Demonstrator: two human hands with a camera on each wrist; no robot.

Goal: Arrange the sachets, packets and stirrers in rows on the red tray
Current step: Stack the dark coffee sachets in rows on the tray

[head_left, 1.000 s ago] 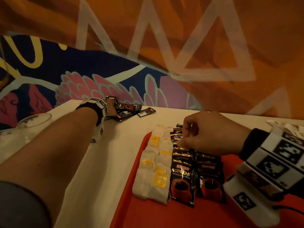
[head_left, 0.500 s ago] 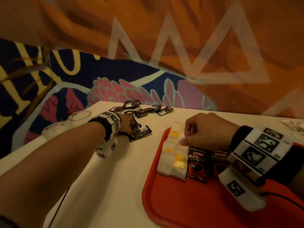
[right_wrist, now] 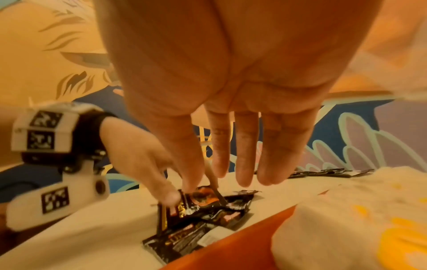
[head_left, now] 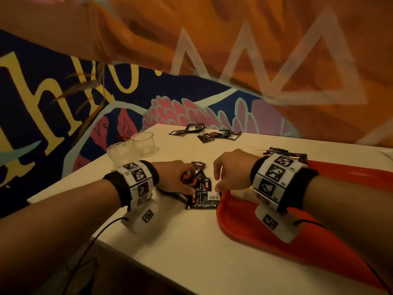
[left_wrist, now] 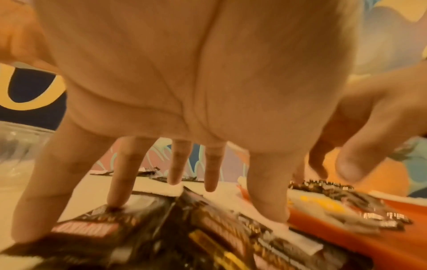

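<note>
White laminate makes up the table [head_left: 191, 241], on which everything is laid. The red tray [head_left: 251, 226] is set just right of the right hand's fingertips, its near-left rim touched by the black packets [head_left: 202, 201] heaped under both hands. White sachets [right_wrist: 346, 228] with yellow marks are seen on the tray beside the right fingers, and dark packets in a row [head_left: 287, 155] lie beyond that wrist. The left hand [head_left: 174, 177] is spread over the heap, straight fingers [left_wrist: 120, 179] pressed down on the packets, thumb lowered onto their right side. The right hand [head_left: 231, 171] is held above the heap with fingers extended and relaxed; its thumb seems to reach down to the top packet, though blur leaves contact uncertain. Further packets [head_left: 212, 135] are scattered well beyond the fingertips, at the far edge. Two clear cups [head_left: 131, 145] are stood left of the left hand.
</note>
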